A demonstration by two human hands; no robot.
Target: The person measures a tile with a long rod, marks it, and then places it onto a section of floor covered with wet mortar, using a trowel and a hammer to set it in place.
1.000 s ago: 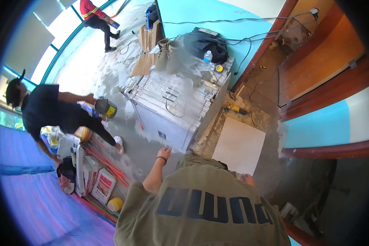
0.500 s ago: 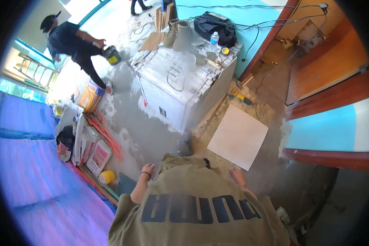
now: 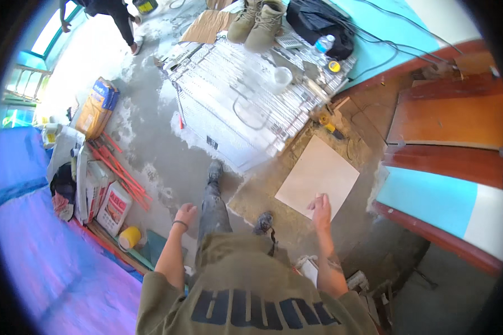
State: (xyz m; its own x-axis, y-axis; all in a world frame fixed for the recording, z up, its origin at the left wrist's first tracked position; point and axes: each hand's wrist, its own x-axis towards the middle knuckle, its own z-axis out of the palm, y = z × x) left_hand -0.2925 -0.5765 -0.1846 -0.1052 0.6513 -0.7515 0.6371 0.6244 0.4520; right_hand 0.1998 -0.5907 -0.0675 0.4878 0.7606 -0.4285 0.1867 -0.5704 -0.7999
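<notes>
My left hand (image 3: 186,214), with a dark band at the wrist, hangs by my left leg with its fingers loosely curled and nothing seen in it. My right hand (image 3: 320,207) is held out in front, fingers curled in, also with nothing visible in it. From above, it overlaps the near edge of a square pale tile (image 3: 313,176), but I cannot tell that it touches it. The tile lies on a dusty board (image 3: 251,204). Just past the tile lies a yellow and black power tool (image 3: 332,127).
Ahead, a large wrapped stack (image 3: 212,103) carries boots (image 3: 258,25), a water bottle (image 3: 323,44) and a tape measure (image 3: 333,66). On the left are a bag (image 3: 98,106), red rods (image 3: 114,167), a white jug (image 3: 115,209) and a yellow container (image 3: 129,237). Another person (image 3: 120,17) stands at the far left.
The view has shifted forward and down; my legs now show, left foot ahead. Both hands have come further out in front of my body. The other person is nearer the top edge.
</notes>
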